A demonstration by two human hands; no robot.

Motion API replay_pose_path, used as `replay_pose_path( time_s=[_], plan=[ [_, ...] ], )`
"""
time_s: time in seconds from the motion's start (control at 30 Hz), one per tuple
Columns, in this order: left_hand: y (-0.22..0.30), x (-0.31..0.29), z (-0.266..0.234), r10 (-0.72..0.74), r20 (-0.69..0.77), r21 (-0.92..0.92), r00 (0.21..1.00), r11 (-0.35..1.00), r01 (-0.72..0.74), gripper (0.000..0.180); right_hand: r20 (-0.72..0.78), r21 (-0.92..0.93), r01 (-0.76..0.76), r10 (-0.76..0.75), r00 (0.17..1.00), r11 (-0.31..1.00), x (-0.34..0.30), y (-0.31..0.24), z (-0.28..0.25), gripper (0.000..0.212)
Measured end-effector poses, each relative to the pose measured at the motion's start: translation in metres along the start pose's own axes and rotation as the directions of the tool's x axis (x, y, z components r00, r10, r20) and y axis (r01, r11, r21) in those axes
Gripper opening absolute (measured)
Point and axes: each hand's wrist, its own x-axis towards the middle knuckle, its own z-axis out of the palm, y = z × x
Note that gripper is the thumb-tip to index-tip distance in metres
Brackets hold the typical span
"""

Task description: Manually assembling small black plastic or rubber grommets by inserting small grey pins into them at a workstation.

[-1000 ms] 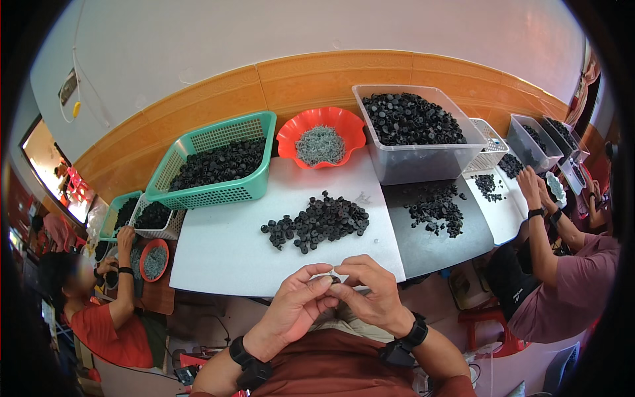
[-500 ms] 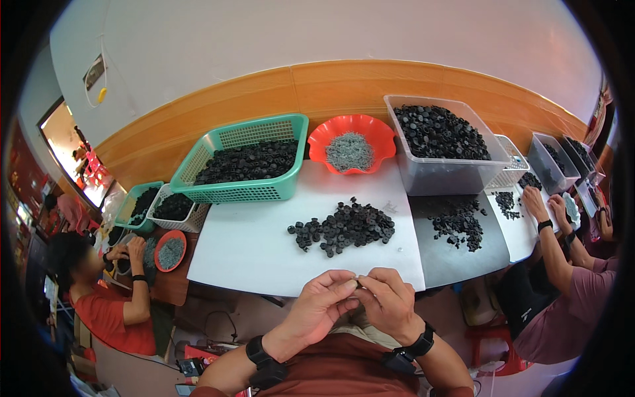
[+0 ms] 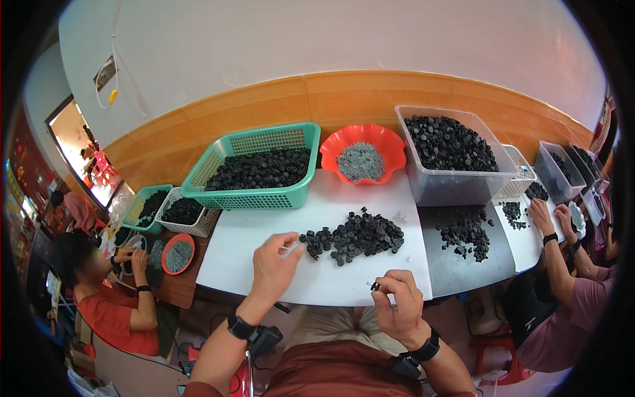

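My right hand (image 3: 401,306), over the front edge of the white table sheet, pinches a small black round part (image 3: 376,286) between thumb and fingers. A tiny pale tip shows beside that part, too small to name. Beside the left end of a loose pile of small black round parts (image 3: 360,237), my left hand (image 3: 274,266) is open, its curved thumb and fingers apart with nothing seen between them. Some of its fingertips are hidden behind the hand.
Along the wall stand a green basket (image 3: 248,198) of black parts, a red scalloped bowl (image 3: 395,151) of small grey metal pieces, and a clear plastic bin (image 3: 456,188) of black parts. People work on both sides: one in a red shirt (image 3: 119,314), another in a mauve sleeve (image 3: 562,324).
My hands have come apart. The left moved forward and left to the pile's edge; the right stayed near the table's front edge with the black part. The view shifted slightly.
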Motion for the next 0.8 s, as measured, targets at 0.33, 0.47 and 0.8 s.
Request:
replay_pose_path(
  time_s=[0.33,0.47,0.8],
  plan=[
    [-0.017,0.036,-0.003,0.08,0.229,0.239,0.97,0.961,-0.135,0.024,0.044,0.076,-0.107,0.104,0.994,0.991,-0.003,-0.011,-0.009,0.02],
    [-0.017,0.037,-0.003,0.046,0.248,0.217,0.968,0.971,-0.102,0.02,0.065,0.092,-0.15,0.145,0.987,0.984,-0.004,-0.011,-0.01,0.018],
    [-0.025,0.032,-0.007,0.161,0.28,0.12,0.946,0.972,-0.201,0.019,0.084,0.086,-0.126,0.119,0.989,0.988,-0.002,-0.009,-0.007,0.022]
  ],
)
